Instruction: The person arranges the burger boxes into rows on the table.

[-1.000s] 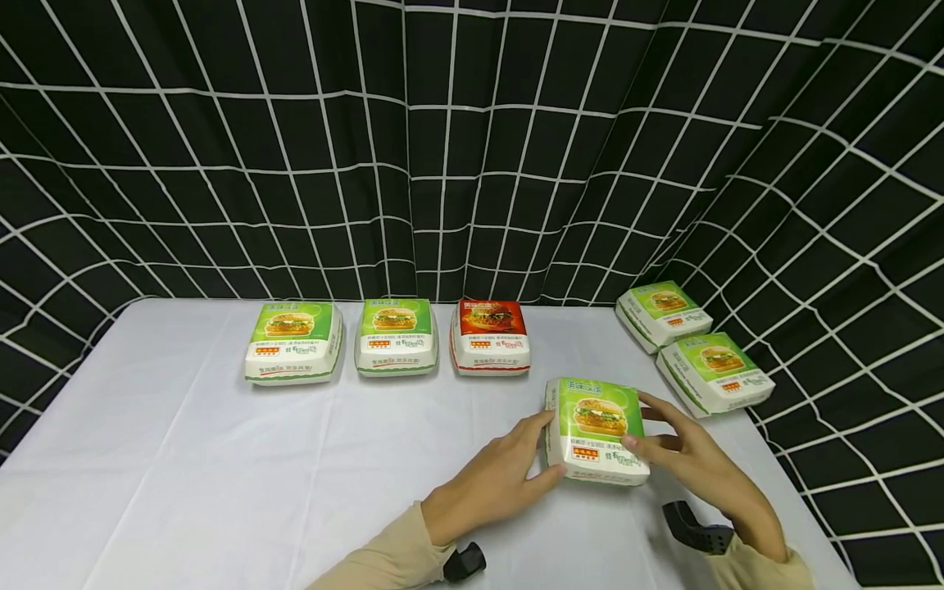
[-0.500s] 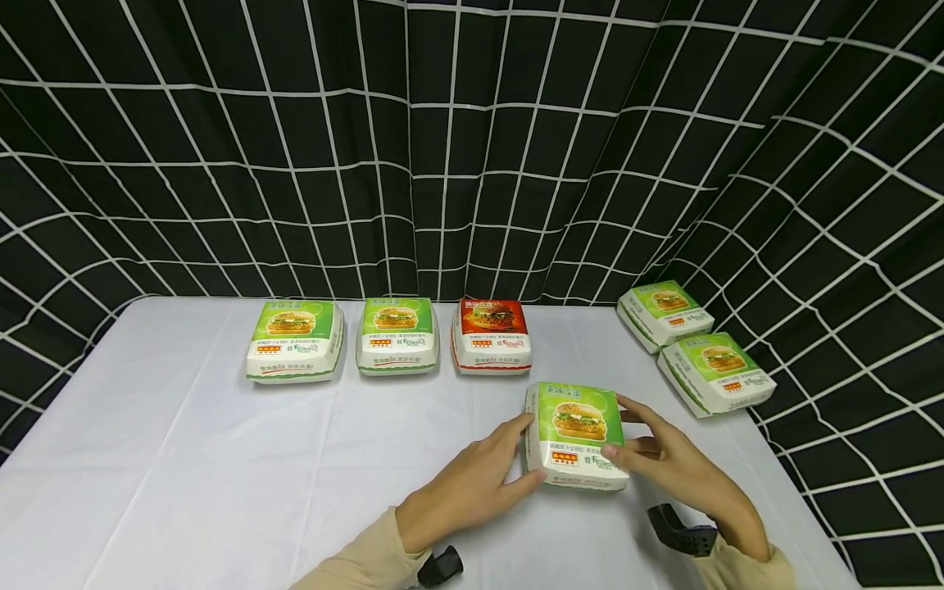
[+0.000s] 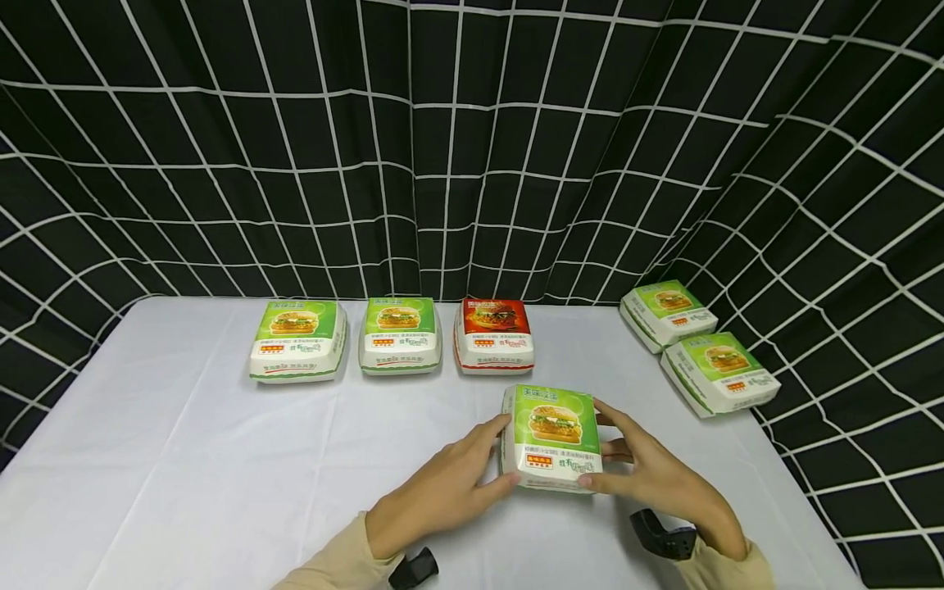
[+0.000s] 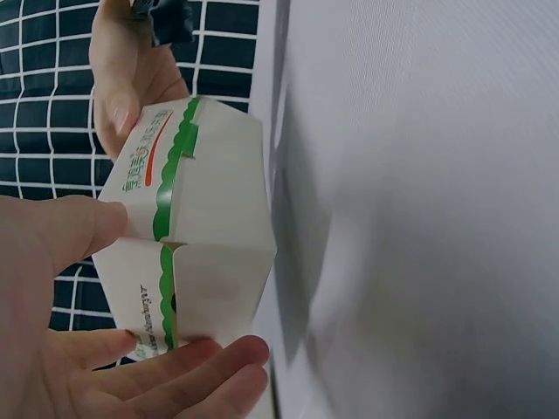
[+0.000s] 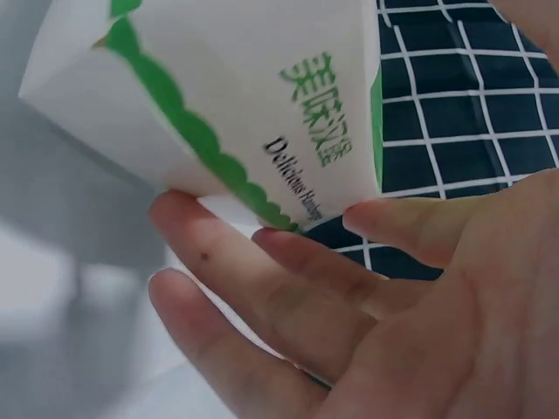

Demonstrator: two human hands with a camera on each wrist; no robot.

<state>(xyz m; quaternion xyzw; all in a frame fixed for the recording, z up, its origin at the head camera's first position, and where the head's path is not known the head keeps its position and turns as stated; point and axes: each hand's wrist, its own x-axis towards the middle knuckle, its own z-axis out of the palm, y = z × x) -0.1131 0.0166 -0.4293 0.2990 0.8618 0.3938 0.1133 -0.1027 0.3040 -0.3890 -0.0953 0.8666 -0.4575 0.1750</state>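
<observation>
Head view: fingers [image 3: 619,418] hold closed burger box [image 3: 555,434].

Green "美味汉堡" [image 5: 316,109], black "Delicious" [image 5: 284,161] on held box [image 5: 236,96]; small print [image 3: 562,452] blurred

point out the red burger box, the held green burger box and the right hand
Red burger box [image 3: 493,329]: head view, middle of its lid.
Held green burger box [image 3: 553,434]: head view, middle of its lid.
Right hand [image 3: 649,471]: head view, between thumb and wrist.
</observation>
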